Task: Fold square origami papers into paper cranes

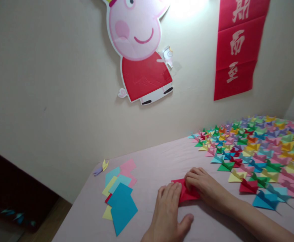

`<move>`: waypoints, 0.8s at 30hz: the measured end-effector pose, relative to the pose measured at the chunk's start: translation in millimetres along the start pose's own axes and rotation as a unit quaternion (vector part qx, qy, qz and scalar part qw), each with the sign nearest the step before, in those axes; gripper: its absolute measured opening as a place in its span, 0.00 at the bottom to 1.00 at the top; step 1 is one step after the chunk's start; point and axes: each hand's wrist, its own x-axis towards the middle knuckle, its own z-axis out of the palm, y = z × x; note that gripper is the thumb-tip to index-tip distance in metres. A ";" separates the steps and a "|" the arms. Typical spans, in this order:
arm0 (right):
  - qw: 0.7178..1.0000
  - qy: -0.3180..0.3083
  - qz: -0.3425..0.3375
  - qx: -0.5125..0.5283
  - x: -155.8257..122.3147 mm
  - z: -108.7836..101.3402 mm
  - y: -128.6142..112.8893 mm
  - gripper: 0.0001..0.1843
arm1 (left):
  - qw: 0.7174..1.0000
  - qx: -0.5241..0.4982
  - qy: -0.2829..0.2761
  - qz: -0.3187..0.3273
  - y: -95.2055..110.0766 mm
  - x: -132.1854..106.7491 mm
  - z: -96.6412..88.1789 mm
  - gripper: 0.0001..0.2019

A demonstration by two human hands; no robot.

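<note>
A piece of red origami paper (188,197) lies partly folded on the pink sheet between my two hands. My left hand (166,211) rests flat with its fingertips on the paper's left edge, thumb spread away to the right. Over the paper's upper right part, my right hand (205,187) has its fingers curled down and pressed together on it. Those fingers hide some of the paper, so its exact folds cannot be made out.
Loose coloured paper sheets (123,205) overlap to the left. Behind them lie small folded yellow and purple pieces (101,168). Rows of folded paper cranes (260,164) cover the right side. A wall with a pig cutout (147,77) and a red banner (237,50) stands behind.
</note>
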 end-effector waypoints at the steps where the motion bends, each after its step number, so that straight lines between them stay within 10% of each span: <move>1: 1.000 -0.009 -0.002 0.002 -2.8 -2.5 -1.8 0.13 | 1.000 0.008 0.001 -0.002 2.7 -0.8 1.1 0.34; 8: 0.998 -0.031 -0.020 0.041 -11.2 -13.4 -10.9 0.05 | 0.997 0.047 0.056 -0.012 13.2 -6.6 12.8 0.32; 17: 0.977 -0.016 0.165 0.131 22.6 -3.0 3.8 0.06 | 0.997 0.066 0.046 0.015 -4.5 -22.0 19.6 0.43; 24: 0.979 -0.032 0.180 0.090 30.8 6.2 3.5 0.06 | 0.983 0.148 0.102 0.026 -12.8 -30.9 25.6 0.40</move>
